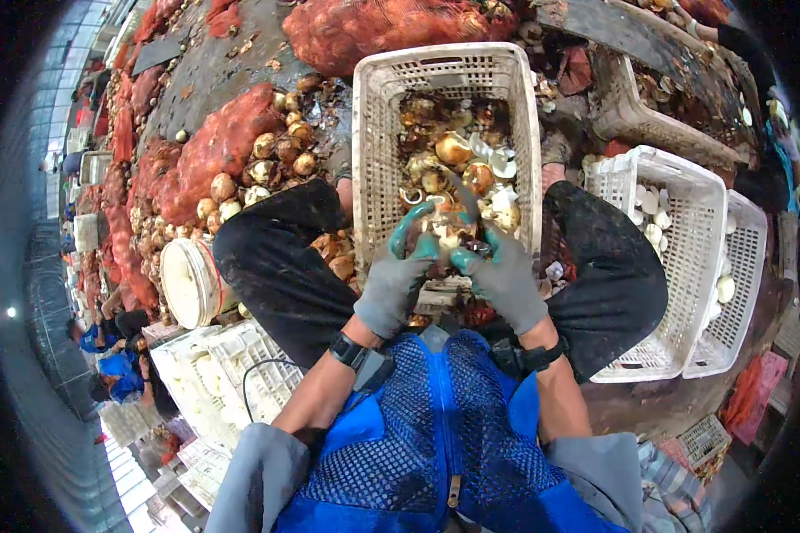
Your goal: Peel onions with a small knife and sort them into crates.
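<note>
Onion (pixel 452 236), one, brown and white, above the near part of a white lattice crate (pixel 524 115); grasped, as I see it, between gloved left hand (pixel 398 277) and gloved right hand (pixel 504 274). Crate contents: loose onions (pixel 453 148). To the right: second white crate (pixel 671 298), peeled onions (pixel 653 209) inside.

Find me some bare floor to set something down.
Mostly open: the brown floor just below the white crates at right, and the grey floor between the red sacks at upper left, though littered with peel. Crowded: the onion-filled crate between the legs, under the left hand and right hand.
</note>
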The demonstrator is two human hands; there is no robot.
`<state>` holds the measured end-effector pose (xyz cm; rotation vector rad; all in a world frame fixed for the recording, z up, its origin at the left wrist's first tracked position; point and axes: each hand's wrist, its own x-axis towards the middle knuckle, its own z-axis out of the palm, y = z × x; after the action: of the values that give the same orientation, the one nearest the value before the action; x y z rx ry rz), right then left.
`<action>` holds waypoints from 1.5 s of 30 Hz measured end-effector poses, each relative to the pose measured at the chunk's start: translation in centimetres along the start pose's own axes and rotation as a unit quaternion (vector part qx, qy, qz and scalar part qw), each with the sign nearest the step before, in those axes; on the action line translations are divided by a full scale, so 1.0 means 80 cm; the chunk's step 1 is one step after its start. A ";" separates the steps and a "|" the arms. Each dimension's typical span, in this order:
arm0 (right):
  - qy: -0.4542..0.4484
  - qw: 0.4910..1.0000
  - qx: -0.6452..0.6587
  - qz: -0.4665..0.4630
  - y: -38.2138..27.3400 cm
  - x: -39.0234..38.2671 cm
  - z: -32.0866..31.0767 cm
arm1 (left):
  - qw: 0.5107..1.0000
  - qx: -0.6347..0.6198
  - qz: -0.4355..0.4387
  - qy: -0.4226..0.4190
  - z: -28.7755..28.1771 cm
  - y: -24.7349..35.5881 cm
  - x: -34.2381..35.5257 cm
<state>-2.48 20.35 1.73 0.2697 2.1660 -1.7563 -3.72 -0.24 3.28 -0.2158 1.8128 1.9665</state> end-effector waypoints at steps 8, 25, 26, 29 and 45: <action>-0.045 0.998 -0.020 0.039 -0.022 -0.004 -0.020 | 0.988 -0.025 -0.154 0.014 -0.031 -0.020 -0.004; 0.103 0.978 -0.134 -0.124 0.019 -0.005 -0.001 | 0.985 0.072 -0.157 -0.016 0.002 -0.006 -0.008; 0.069 0.972 -0.170 -0.150 0.025 -0.005 -0.008 | 0.991 0.066 -0.114 -0.017 -0.002 -0.027 -0.010; 0.099 0.981 -0.142 -0.087 0.051 0.002 -0.002 | 0.994 -0.021 -0.100 -0.044 -0.013 -0.047 -0.015; 0.121 0.992 -0.013 -0.033 0.015 0.000 -0.017 | 0.990 -0.035 -0.131 -0.043 -0.001 -0.038 -0.003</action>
<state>-2.22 21.91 0.90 0.4298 2.3878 -1.8124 -2.24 -0.29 0.59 -0.3656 1.5742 1.8277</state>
